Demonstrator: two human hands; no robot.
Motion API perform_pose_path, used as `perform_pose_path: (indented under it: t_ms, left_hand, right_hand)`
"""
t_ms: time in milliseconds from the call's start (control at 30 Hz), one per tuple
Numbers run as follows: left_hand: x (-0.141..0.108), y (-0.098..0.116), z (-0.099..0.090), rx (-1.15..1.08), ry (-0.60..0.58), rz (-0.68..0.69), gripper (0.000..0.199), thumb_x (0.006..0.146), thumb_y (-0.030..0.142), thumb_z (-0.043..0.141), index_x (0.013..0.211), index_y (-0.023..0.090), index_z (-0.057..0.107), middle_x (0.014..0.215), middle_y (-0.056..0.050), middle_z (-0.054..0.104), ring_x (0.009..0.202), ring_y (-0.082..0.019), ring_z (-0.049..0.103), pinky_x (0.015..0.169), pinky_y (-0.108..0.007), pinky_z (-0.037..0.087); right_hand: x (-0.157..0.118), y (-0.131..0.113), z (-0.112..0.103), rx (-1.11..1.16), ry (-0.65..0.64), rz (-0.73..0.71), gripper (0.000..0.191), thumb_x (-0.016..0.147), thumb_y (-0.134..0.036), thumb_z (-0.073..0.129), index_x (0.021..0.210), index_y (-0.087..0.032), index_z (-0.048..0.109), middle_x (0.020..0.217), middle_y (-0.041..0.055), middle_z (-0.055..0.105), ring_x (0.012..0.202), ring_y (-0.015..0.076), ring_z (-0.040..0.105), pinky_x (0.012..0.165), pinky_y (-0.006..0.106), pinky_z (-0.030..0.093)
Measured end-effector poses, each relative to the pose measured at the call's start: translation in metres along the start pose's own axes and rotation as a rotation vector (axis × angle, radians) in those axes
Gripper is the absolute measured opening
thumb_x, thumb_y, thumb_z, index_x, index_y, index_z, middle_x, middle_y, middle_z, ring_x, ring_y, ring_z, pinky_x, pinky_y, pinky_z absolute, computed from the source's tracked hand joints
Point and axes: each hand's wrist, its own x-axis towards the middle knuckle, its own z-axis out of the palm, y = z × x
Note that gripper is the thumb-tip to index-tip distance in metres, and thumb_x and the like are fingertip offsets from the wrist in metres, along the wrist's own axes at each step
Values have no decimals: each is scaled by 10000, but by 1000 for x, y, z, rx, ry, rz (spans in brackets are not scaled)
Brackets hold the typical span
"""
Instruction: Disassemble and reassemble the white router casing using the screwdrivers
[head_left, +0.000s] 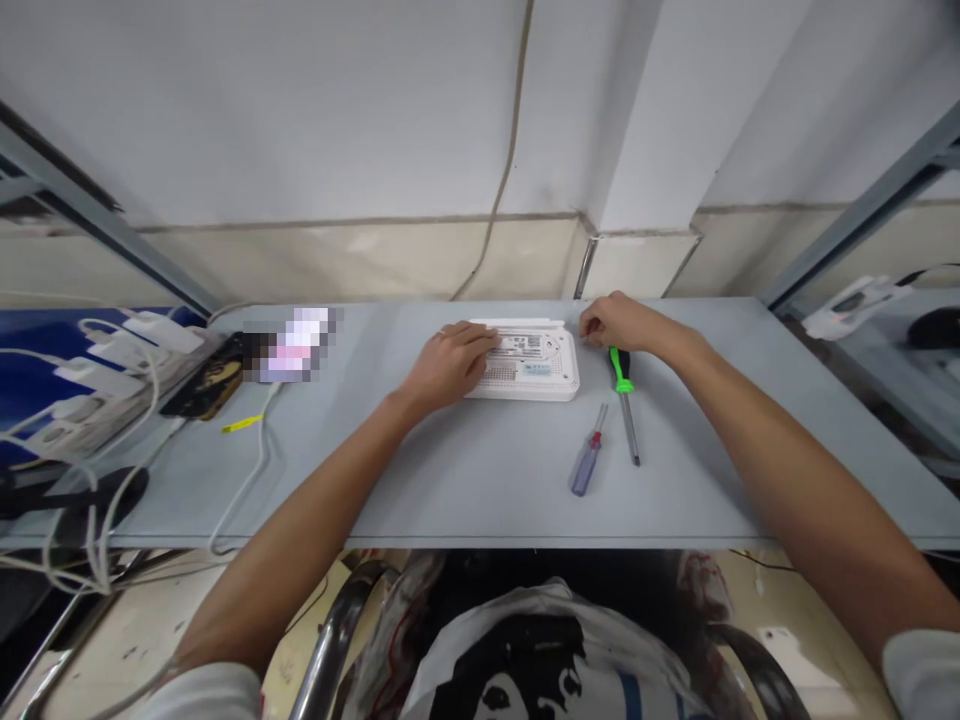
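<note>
So the white box (536, 387) is lying near the far edge of the bench (472, 480), roughly midway between the left and right edges, label side up. The left hand (452, 362) is resting on its left end, fairly open, fingers loosely bent and pressing down rather than gripping. The right hand (609, 320) is hovering just beside the box's far right corner, fingers curled in close; can't tell if they're pinching anything tiny.

2 screwdrivers are lying on the right half: the green screwdriver (624, 385) is sitting under the right hand, tip pointing at the near edge, and the purple screwdriver (587, 468) is sitting closer to that edge.

What could go wrong, imo: the right hand is hanging so close to that green handle that a small dip could be knocking it and sending it rolling. If the left hand is pushing unevenly, the box could be skidding toward the far edge.
</note>
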Motion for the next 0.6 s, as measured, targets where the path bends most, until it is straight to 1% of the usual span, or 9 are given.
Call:
perform_pose_path:
  t_ms: [133,200,333,400,433,467,533,567,600]
  left_hand:
    - [1,0,0,-5,-5,17,409,980,119,464,1286,185,727,1320,-109,734,1222,-294,664,1011,-492,557]
    - [1,0,0,7,-12,8,401,1006,150,451,1301,191,720,1341,-122,716,1220,-298,653,1008,-499,549]
    - [1,-5,1,-23,-25,12,376,1081,324,449,1326,208,709,1405,-135,674,1272,-307,612,1064,-523,510]
    - [2,-12,3,-52,-43,17,387,1091,349,439,1349,221,698,1443,-122,656,1297,-302,595,1089,-526,496]
    - [2,-16,3,-52,-47,3,392,1093,331,425,1358,224,695,1459,-116,648,1311,-302,587,1096,-529,492]
    - [2,-20,4,-43,-45,-23,399,1093,304,411,1363,224,693,1476,-112,639,1326,-302,578,1103,-533,487]
    - [3,-29,4,-11,-39,-90,410,1082,256,399,1360,226,699,1498,-100,627,1346,-301,570,1122,-533,478]
    - [3,-33,3,0,-40,-125,411,1076,249,404,1354,230,705,1502,-92,626,1350,-298,572,1132,-527,474]
    - [2,-36,2,-1,-45,-153,410,1071,250,409,1346,233,713,1501,-84,628,1349,-292,581,1141,-515,474]
  right_hand:
    - [-5,-9,-3,-55,-28,-19,242,777,6,622,846,-164,780,804,34,746,735,149,655,673,242,473]
    - [-10,-15,-7,-76,-9,-26,222,797,-8,619,834,-160,777,799,39,743,726,147,644,664,244,458]
    - [-29,-23,-29,-126,161,9,194,892,-95,578,854,-144,762,872,116,747,804,204,643,697,300,439]
    - [-41,-26,-42,-143,231,38,194,911,-127,577,842,-164,755,882,129,746,809,235,644,681,322,434]
    - [-47,-30,-47,-141,224,33,195,905,-122,587,820,-180,752,860,117,745,786,238,647,666,327,436]
    - [-53,-35,-50,-131,191,14,203,886,-100,601,788,-198,750,822,93,742,751,232,650,649,327,441]
    - [-66,-52,-48,-99,32,-91,234,835,-35,632,785,-224,762,782,39,745,709,210,665,640,318,465]
    - [-72,-64,-43,-83,-52,-150,267,795,-1,658,813,-238,778,787,11,753,712,195,678,647,305,478]
    - [-79,-78,-35,-91,-170,-250,306,764,11,703,907,-244,795,852,9,771,770,199,699,663,298,488]
